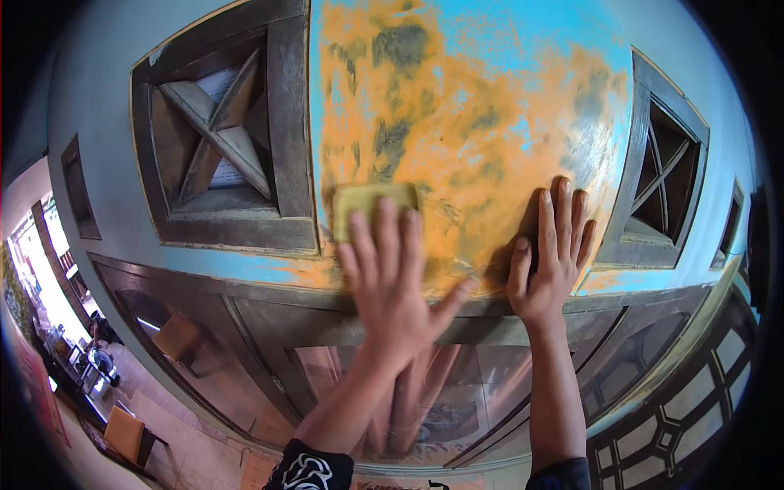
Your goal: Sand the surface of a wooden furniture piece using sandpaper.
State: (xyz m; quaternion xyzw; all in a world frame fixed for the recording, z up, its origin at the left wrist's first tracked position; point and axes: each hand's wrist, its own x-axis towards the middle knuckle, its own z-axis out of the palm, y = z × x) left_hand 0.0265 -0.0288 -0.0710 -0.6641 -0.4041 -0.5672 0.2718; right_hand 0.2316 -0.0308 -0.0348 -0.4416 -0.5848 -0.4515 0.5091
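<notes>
My left hand (389, 273), slightly blurred, presses a flat yellow-green rectangular pad (351, 198) against the wall. Its fingers stretch upward over the pad and the thumb sticks out to the right; whether the pad is a sponge or folded sandpaper I cannot make out. Flat on the same wall panel to the right rests my right hand (553, 257), fingers spread and nothing in it. Under both hands the wall panel (482, 163) is patchy orange with dark grey stains, and bright blue paint remains along the top and edges.
Dark wooden vent frames with crossed slats flank the panel, one on the left (290, 139) and one on the right (694, 122). Below runs a wooden frame with glass panes (482, 376). An orange-backed chair (124, 437) stands on the tiled floor at lower left.
</notes>
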